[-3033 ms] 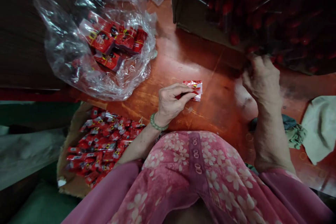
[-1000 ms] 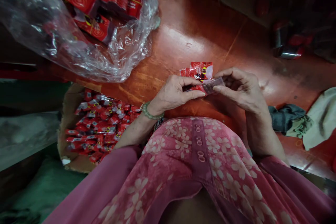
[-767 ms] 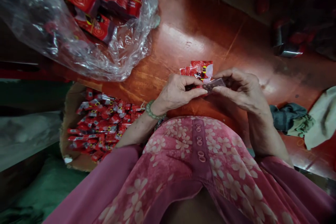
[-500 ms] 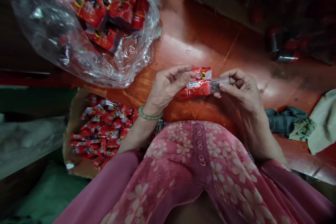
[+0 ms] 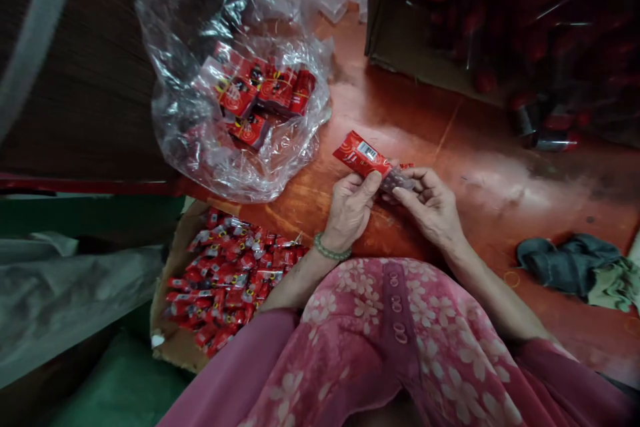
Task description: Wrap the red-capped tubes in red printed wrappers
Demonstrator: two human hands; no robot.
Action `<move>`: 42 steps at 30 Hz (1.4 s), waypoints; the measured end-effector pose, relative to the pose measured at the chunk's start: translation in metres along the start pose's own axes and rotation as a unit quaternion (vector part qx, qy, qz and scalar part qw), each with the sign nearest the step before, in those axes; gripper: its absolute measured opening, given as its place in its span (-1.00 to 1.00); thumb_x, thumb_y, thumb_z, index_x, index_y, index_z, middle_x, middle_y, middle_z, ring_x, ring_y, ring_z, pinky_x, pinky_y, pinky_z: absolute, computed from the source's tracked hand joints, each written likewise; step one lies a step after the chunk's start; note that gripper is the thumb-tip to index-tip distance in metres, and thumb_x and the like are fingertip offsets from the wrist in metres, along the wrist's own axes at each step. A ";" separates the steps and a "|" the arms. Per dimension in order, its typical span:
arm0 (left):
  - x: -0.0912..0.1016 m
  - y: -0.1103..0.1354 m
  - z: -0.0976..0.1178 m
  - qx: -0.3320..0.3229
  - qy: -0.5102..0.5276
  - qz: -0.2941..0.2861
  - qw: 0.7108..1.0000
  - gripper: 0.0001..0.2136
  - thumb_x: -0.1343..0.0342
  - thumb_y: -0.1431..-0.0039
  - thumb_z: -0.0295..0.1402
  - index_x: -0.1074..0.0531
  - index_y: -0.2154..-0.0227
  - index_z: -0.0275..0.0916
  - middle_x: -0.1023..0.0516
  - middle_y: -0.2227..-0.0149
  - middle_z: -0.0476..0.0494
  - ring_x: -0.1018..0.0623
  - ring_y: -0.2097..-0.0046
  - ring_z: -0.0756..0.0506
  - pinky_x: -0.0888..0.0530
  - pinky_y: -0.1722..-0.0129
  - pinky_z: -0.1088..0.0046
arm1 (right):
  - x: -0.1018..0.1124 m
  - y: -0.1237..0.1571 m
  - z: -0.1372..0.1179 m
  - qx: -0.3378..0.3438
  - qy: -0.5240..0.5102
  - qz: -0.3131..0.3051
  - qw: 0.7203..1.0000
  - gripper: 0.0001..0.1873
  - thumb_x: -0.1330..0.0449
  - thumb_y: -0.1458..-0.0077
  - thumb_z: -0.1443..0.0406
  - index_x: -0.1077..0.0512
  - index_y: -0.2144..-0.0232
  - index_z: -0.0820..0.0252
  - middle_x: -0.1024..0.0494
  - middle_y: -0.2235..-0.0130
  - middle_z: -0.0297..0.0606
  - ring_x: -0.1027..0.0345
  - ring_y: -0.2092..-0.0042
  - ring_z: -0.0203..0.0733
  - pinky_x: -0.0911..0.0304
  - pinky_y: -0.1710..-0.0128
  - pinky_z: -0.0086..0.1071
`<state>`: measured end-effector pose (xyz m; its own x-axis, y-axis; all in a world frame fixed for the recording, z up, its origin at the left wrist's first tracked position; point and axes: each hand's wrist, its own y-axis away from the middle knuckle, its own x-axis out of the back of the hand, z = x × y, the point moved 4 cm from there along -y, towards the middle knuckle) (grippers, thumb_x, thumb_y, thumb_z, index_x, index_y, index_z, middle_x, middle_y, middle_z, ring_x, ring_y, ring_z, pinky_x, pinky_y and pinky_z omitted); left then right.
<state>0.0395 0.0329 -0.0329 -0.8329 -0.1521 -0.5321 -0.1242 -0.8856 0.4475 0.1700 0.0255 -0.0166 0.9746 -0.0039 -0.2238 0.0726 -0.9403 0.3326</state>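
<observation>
Between my hands, above the red-orange table, is a small red packet (image 5: 361,152) with a white barcode label and a clear end showing dark contents. My left hand (image 5: 351,205) is closed on its lower edge, the thumb pressed on top. At the clear end my right hand (image 5: 429,203) pinches the packet between thumb and fingers. A sliver of another red printed piece shows behind the right fingers; what it belongs to is hidden. A green beaded bracelet (image 5: 332,248) circles my left wrist.
A clear plastic bag (image 5: 293,170) holds banded stacks of red wrappers. Below it, a cardboard box (image 5: 173,267) contains many red packets. At the back right stands a dark box (image 5: 395,57) with red-capped items. Dark cloth (image 5: 565,263) lies on the table (image 5: 480,153) at the right.
The packet has turned from level to slanting, its red end now up and left. My left hand has shifted its grip to the lower edge. The whole view has shifted too.
</observation>
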 end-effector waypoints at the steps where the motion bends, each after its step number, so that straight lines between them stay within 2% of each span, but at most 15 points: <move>1: 0.000 0.000 0.001 -0.002 0.003 -0.001 1.000 -0.53 -0.42 0.11 0.10 -0.55 0.44 -0.27 -0.71 0.28 -0.19 -0.67 0.14 -0.16 -0.56 0.13 0.34 | -0.001 0.000 0.002 -0.009 -0.007 -0.004 1.000 -0.53 -0.50 0.06 0.03 -0.42 0.24 0.09 -0.63 0.29 -0.42 -0.57 0.34 -0.37 -0.55 0.18 -0.45; 4: 0.005 -0.001 0.001 -0.005 -0.001 0.013 1.000 -0.54 -0.46 0.15 0.05 -0.59 0.42 -0.28 -0.72 0.31 -0.16 -0.67 0.23 -0.11 -0.56 0.18 0.38 | -0.004 -0.001 0.006 -0.044 -0.020 -0.040 0.998 -0.57 -0.48 0.01 0.05 -0.43 0.24 0.13 -0.62 0.35 -0.41 -0.55 0.42 -0.37 -0.52 0.31 -0.50; 6: 0.009 -0.003 0.004 -0.010 -0.011 0.030 0.999 -0.55 -0.50 0.19 0.01 -0.60 0.41 -0.28 -0.70 0.36 -0.11 -0.65 0.31 -0.06 -0.56 0.20 0.41 | -0.005 -0.002 0.006 -0.042 -0.008 -0.049 0.998 -0.59 -0.45 -0.02 0.05 -0.44 0.22 0.13 -0.62 0.38 -0.40 -0.54 0.43 -0.36 -0.51 0.35 -0.50; 8: 0.012 -0.006 0.008 -0.022 -0.011 0.039 0.999 -0.56 -0.52 0.21 -0.02 -0.60 0.38 -0.26 -0.70 0.35 -0.08 -0.65 0.29 -0.05 -0.57 0.14 0.40 | -0.005 -0.003 0.002 0.001 0.023 -0.023 0.999 -0.60 -0.43 -0.03 0.04 -0.44 0.21 0.12 -0.62 0.34 -0.38 -0.54 0.41 -0.34 -0.52 0.33 -0.45; 12: 0.010 -0.010 0.016 -0.043 0.019 0.005 0.999 -0.56 -0.49 0.18 0.02 -0.60 0.33 -0.19 -0.72 0.23 -0.11 -0.68 0.05 -0.17 -0.56 -0.06 0.26 | -0.008 -0.002 -0.006 0.129 0.139 0.032 0.981 -0.71 -0.40 -0.08 0.11 -0.48 0.20 0.08 -0.62 0.30 -0.38 -0.52 0.35 -0.30 -0.51 0.27 -0.39; 15: 0.007 -0.009 0.018 -0.050 0.022 -0.014 0.998 -0.57 -0.48 0.16 0.04 -0.60 0.35 -0.17 -0.72 0.23 -0.12 -0.68 0.00 -0.21 -0.58 -0.04 0.23 | -0.011 -0.001 -0.007 0.169 0.194 0.049 0.965 -0.75 -0.39 -0.09 0.14 -0.51 0.21 0.08 -0.63 0.27 -0.36 -0.50 0.34 -0.29 -0.48 0.26 -0.38; 17: 0.007 -0.008 0.017 -0.041 0.008 -0.019 0.999 -0.56 -0.46 0.16 0.06 -0.60 0.35 -0.18 -0.72 0.24 -0.14 -0.69 0.08 -0.20 -0.61 0.07 0.26 | -0.012 -0.003 -0.004 0.126 0.150 0.035 0.980 -0.69 -0.40 -0.08 0.09 -0.48 0.22 0.09 -0.63 0.29 -0.36 -0.52 0.36 -0.29 -0.50 0.28 -0.37; 19: 0.005 -0.008 0.016 -0.018 -0.018 -0.031 0.999 -0.54 -0.42 0.11 0.10 -0.60 0.35 -0.21 -0.72 0.28 -0.17 -0.68 0.25 -0.15 -0.61 0.27 0.31 | -0.016 -0.005 0.000 0.049 0.065 -0.009 0.997 -0.62 -0.40 -0.07 0.02 -0.44 0.23 0.10 -0.63 0.35 -0.37 -0.55 0.40 -0.28 -0.53 0.32 -0.37; 22: 0.005 -0.008 0.017 -0.001 -0.049 -0.050 0.998 -0.52 -0.37 0.05 0.12 -0.60 0.36 -0.26 -0.71 0.33 -0.20 -0.59 0.45 -0.06 -0.52 0.48 0.38 | -0.022 -0.006 0.000 -0.016 -0.003 -0.047 0.999 -0.54 -0.43 -0.02 -0.03 -0.39 0.25 0.11 -0.61 0.43 -0.40 -0.55 0.45 -0.28 -0.54 0.37 -0.39; 24: 0.006 -0.009 0.021 -0.019 -0.046 -0.051 0.997 -0.55 -0.39 0.05 0.10 -0.61 0.37 -0.25 -0.71 0.30 -0.19 -0.63 0.39 -0.08 -0.56 0.42 0.38 | -0.023 -0.007 -0.003 -0.003 0.000 -0.030 1.000 -0.54 -0.46 0.01 -0.01 -0.40 0.26 0.11 -0.62 0.40 -0.41 -0.54 0.45 -0.32 -0.54 0.35 -0.42; 28: 0.007 -0.010 0.027 -0.074 -0.016 -0.042 0.996 -0.60 -0.40 0.03 0.06 -0.60 0.33 -0.18 -0.72 0.20 -0.13 -0.69 0.05 -0.18 -0.62 0.04 0.27 | -0.025 -0.004 -0.010 0.074 0.035 -0.006 0.997 -0.63 -0.45 -0.03 0.06 -0.44 0.26 0.11 -0.59 0.37 -0.43 -0.51 0.43 -0.37 -0.50 0.32 -0.48; 30: 0.007 -0.009 0.027 -0.080 -0.022 -0.041 0.996 -0.60 -0.38 0.01 0.07 -0.59 0.31 -0.17 -0.72 0.19 -0.13 -0.68 -0.01 -0.21 -0.60 -0.04 0.21 | -0.027 -0.001 -0.010 0.092 0.060 -0.010 0.994 -0.67 -0.44 -0.05 0.09 -0.45 0.27 0.11 -0.57 0.40 -0.44 -0.50 0.42 -0.37 -0.49 0.32 -0.48; 37: 0.001 0.002 0.029 -0.119 -0.115 -0.062 0.984 -0.69 -0.32 -0.08 -0.02 -0.64 0.30 -0.17 -0.73 0.17 -0.11 -0.69 0.07 -0.19 -0.61 0.00 0.25 | -0.024 0.006 -0.006 0.035 0.033 -0.025 0.999 -0.62 -0.47 0.01 0.05 -0.45 0.29 0.12 -0.57 0.40 -0.44 -0.52 0.46 -0.34 -0.54 0.36 -0.42; 40: 0.000 0.004 0.030 -0.107 -0.154 -0.085 0.978 -0.68 -0.32 -0.10 -0.02 -0.66 0.26 -0.17 -0.73 0.15 -0.11 -0.70 0.12 -0.17 -0.61 0.06 0.29 | -0.023 0.007 -0.004 0.009 0.005 -0.045 0.999 -0.57 -0.49 0.06 0.02 -0.43 0.31 0.11 -0.57 0.42 -0.44 -0.50 0.49 -0.34 -0.55 0.39 -0.41; 42: 0.000 0.003 0.030 -0.099 -0.143 -0.091 0.981 -0.66 -0.34 -0.06 -0.01 -0.66 0.27 -0.19 -0.72 0.16 -0.13 -0.70 0.11 -0.19 -0.61 0.05 0.28 | -0.022 0.007 -0.004 0.009 0.001 -0.044 0.999 -0.58 -0.49 0.06 0.04 -0.45 0.31 0.11 -0.58 0.40 -0.44 -0.49 0.48 -0.34 -0.54 0.38 -0.41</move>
<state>0.0231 0.0432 -0.0097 -0.9274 0.1206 -0.3541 -0.2013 -0.9587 0.2007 0.1501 0.0202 -0.0055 0.9652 0.0790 -0.2491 0.1533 -0.9433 0.2945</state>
